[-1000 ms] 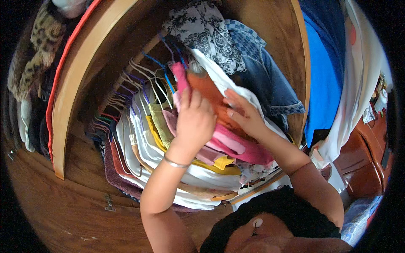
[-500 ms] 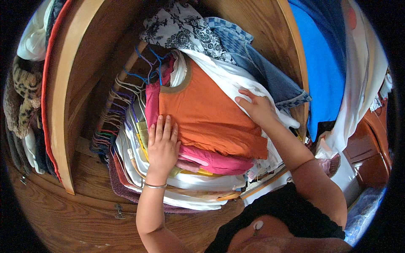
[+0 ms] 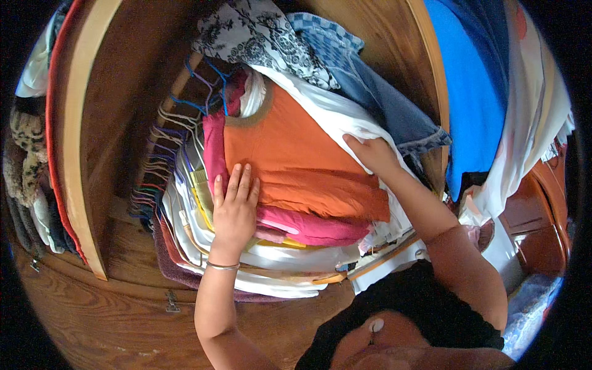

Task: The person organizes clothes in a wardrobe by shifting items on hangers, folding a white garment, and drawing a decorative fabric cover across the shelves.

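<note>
An orange shirt (image 3: pixel 302 148) with a tan neckband hangs foremost among the clothes in a wooden wardrobe. My left hand (image 3: pixel 234 206) lies flat on its left edge, fingers stretched out. Along the shirt's right side runs a white garment (image 3: pixel 327 111). My right hand (image 3: pixel 376 155) is closed on this cloth, with most of its fingers hidden in the folds. Pink fabric (image 3: pixel 308 227) shows under the orange hem. Behind the white cloth are blue denim with checked trim (image 3: pixel 388 102) and a black-and-white patterned cloth (image 3: pixel 259 43).
Several hangers (image 3: pixel 163 148) crowd a wooden rod (image 3: pixel 176 92) at the left. Wooden side panels (image 3: pixel 92 123) flank the clothes. Blue cloth (image 3: pixel 472 92) and pale cloth (image 3: pixel 524 111) hang at the right; a furry garment (image 3: pixel 28 142) hangs at the far left.
My right hand has closed at the white garment, more of its fingers now hidden. My left hand stays on the orange shirt. The whole view has shifted slightly.
</note>
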### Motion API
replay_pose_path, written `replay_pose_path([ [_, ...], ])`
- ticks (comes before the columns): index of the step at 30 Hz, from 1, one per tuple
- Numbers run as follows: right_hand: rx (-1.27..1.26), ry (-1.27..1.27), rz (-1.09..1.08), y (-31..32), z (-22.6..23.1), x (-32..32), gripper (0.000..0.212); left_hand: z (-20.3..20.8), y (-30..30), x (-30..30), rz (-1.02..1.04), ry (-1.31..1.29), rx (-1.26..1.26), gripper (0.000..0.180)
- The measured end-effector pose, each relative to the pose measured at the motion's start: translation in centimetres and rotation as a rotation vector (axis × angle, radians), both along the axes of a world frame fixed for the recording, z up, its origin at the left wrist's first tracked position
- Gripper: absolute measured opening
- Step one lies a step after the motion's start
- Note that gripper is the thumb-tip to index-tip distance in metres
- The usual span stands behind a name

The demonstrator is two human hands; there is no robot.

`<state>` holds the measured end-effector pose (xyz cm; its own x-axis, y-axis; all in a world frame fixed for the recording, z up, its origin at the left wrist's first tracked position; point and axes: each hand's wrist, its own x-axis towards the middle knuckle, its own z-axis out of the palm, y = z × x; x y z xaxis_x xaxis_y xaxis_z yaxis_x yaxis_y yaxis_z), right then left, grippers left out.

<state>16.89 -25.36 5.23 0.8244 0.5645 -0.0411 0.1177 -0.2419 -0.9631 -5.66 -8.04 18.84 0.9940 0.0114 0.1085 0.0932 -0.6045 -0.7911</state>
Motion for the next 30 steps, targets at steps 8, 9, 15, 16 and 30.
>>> replay_pose_path([
  [8, 0.197, -0.202, -0.120, 3.9, -10.0, 3.5, 0.045, -4.7, 0.5, -0.1, 0.020, 0.272, -0.259, 0.040],
  [9, 0.184, -0.205, -0.134, 4.1, -11.6, 3.7, 0.045, -5.3, 0.4, -0.1, 0.004, 0.275, -0.294, 0.039],
  [15, 0.072, -0.151, -0.145, 7.0, -22.3, 1.4, 0.045, -8.5, 0.2, -0.9, -0.019, 0.287, -0.344, 0.031],
  [16, 0.052, -0.140, -0.146, 7.6, -23.6, 0.9, 0.045, -8.8, 0.2, -0.9, -0.020, 0.279, -0.355, 0.030],
  [30, 0.027, -0.058, -0.203, 12.2, -30.6, -6.3, 0.044, -9.6, 0.5, -1.6, -0.045, 0.172, -0.439, 0.032],
])
